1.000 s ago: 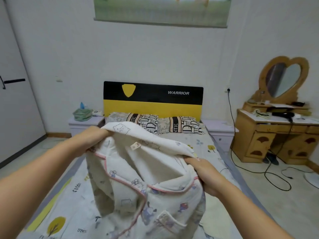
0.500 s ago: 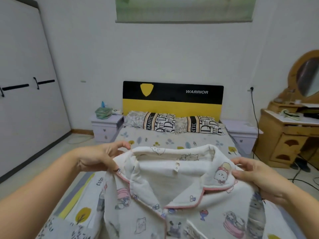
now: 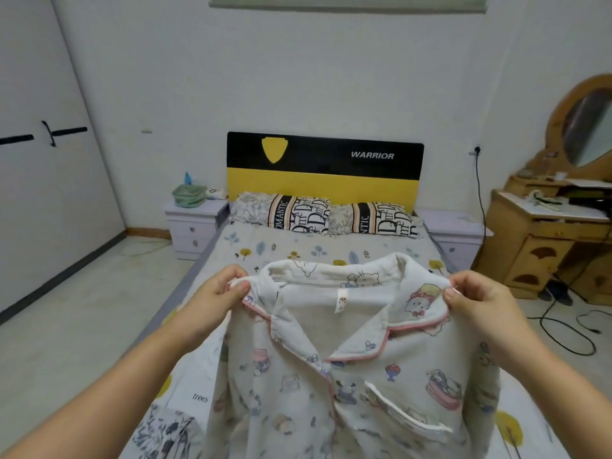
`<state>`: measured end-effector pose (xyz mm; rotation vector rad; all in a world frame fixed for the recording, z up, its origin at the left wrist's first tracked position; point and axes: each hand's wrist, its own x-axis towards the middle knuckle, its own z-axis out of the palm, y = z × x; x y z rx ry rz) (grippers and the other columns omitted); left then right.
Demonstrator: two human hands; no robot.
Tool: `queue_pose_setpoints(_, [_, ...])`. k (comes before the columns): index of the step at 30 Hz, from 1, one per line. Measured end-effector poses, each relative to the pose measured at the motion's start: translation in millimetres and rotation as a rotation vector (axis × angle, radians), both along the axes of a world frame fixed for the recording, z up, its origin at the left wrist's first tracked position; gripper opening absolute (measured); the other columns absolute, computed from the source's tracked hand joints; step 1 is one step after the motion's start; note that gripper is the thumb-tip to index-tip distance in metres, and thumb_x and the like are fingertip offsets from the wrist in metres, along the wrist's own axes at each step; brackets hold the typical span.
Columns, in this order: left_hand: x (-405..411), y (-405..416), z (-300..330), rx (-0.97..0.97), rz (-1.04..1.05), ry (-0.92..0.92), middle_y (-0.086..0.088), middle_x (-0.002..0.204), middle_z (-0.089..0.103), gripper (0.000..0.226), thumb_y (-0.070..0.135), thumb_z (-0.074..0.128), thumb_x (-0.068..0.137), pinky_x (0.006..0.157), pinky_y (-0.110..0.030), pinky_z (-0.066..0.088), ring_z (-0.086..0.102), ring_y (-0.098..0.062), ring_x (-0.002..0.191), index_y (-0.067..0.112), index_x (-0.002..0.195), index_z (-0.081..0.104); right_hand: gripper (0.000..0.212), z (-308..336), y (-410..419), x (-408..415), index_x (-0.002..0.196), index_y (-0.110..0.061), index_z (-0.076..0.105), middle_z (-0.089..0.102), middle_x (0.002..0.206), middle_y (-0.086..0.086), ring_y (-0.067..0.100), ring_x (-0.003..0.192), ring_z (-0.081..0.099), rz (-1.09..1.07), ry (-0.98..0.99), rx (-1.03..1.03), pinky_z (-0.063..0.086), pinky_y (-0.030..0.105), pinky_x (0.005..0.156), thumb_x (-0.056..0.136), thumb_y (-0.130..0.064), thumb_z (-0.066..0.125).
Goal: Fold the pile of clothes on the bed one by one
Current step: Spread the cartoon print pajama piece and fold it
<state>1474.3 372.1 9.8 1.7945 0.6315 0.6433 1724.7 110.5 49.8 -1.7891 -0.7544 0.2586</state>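
You hold the pajama shirt point(image 3: 347, 369) up over the foot of the bed point(image 3: 318, 250), collar toward you, front hanging down. Your left hand point(image 3: 217, 298) pinches its left shoulder seam; your right hand point(image 3: 477, 301) pinches the right collar edge, so the cloth is spread between them. Beyond lie two pillows point(image 3: 326, 215) against the black-and-yellow headboard point(image 3: 324, 167). A wooden dressing table point(image 3: 549, 233) stands right.

Both forearms reach forward, raised. The left hand point(image 3: 217, 294) pinches cloth between thumb and curled fingers. The right hand point(image 3: 480, 301) pinches likewise, thumb tip against its fingers.
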Motion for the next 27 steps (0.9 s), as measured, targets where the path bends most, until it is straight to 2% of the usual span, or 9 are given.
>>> queue_pose_setpoints(5, [7,-9,13,0.101,-0.044,-0.019,0.006,0.061,0.051,0.022,0.013,0.052,0.093,0.056,-0.030,0.033,0.044,-0.011,0.060,0.026,0.075,0.054,0.015,5,-16,-2,0.079,-0.006,0.058,0.065,0.070,0.003,-0.001,0.054,0.058,-0.022,-0.007,0.021,0.044,0.011,0.049,0.091,0.000,0.051])
queue_pose_setpoints(9, [-7,-2,28,0.135,-0.172,0.157,-0.006,0.076,0.068,0.017,0.018,0.066,0.085,0.066,-0.032,0.046,0.060,-0.019,0.069,0.035,0.087,0.066,0.017,10,-36,-14,0.077,-0.009,0.059,0.067,0.073,0.011,0.012,0.063,0.061,-0.016,0.003,-0.021,0.045,0.018,0.057,0.091,-0.002,0.052])
queue_pose_setpoints(10, [-11,-2,32,0.117,-0.227,0.205,-0.005,0.081,0.071,0.011,0.026,0.072,0.080,0.068,-0.029,0.049,0.064,-0.019,0.072,0.032,0.089,0.069,0.016,12,-41,-18,0.078,-0.009,0.060,0.067,0.074,0.014,0.016,0.065,0.060,-0.017,0.005,-0.034,0.045,0.024,0.061,0.091,-0.002,0.053])
queue_pose_setpoints(13, [-18,-3,45,0.194,-0.286,0.247,-0.002,0.072,0.069,0.056,0.067,0.078,0.042,0.056,-0.019,0.045,0.059,-0.009,0.064,0.026,0.079,0.068,0.012,24,-53,-29,0.079,-0.007,0.061,0.068,0.074,0.017,0.015,0.064,0.060,-0.014,-0.018,-0.071,0.044,0.027,0.064,0.090,-0.005,0.056])
queue_pose_setpoints(16, [-23,-7,65,0.333,-0.241,0.145,0.003,0.059,0.059,0.063,0.083,0.067,0.041,0.048,-0.017,0.038,0.050,-0.004,0.053,0.026,0.069,0.059,0.016,45,-66,-37,0.074,-0.014,0.064,0.069,0.071,0.011,0.017,0.064,0.060,0.004,-0.035,-0.054,0.044,0.033,0.065,0.088,-0.010,0.058])
queue_pose_setpoints(20, [-29,-20,105,0.450,-0.218,-0.014,0.004,0.053,0.056,0.052,0.075,0.064,0.061,0.042,-0.005,0.034,0.047,0.003,0.044,0.024,0.069,0.054,0.014,81,-79,-34,0.074,-0.024,0.068,0.071,0.068,0.000,0.009,0.056,0.065,0.025,-0.121,0.036,0.051,0.020,0.049,0.083,-0.015,0.062])
queue_pose_setpoints(23, [-17,-24,118,0.350,-0.183,-0.079,0.003,0.055,0.058,0.021,0.042,0.065,0.079,0.042,-0.007,0.035,0.047,0.000,0.045,0.027,0.068,0.056,0.012,92,-74,-18,0.075,-0.025,0.069,0.071,0.068,0.000,0.016,0.054,0.067,-0.027,-0.162,0.040,0.053,0.032,0.044,0.081,-0.016,0.064])
queue_pose_setpoints(25, [-1,-24,108,0.250,-0.177,-0.036,0.003,0.054,0.057,0.014,0.032,0.064,0.075,0.042,-0.012,0.037,0.046,-0.002,0.046,0.027,0.065,0.055,0.011,79,-58,-3,0.075,-0.027,0.069,0.072,0.069,0.000,0.021,0.059,0.068,-0.039,-0.140,-0.029,0.056,0.042,0.052,0.082,-0.020,0.064])
queue_pose_setpoints(27, [16,-20,78,0.222,-0.166,0.073,0.004,0.054,0.055,0.023,0.028,0.071,0.079,0.047,-0.020,0.037,0.047,-0.006,0.048,0.025,0.066,0.053,0.014,50,-40,9,0.072,-0.026,0.069,0.071,0.067,-0.002,0.019,0.060,0.067,-0.041,-0.065,-0.131,0.054,0.038,0.063,0.084,-0.022,0.063])
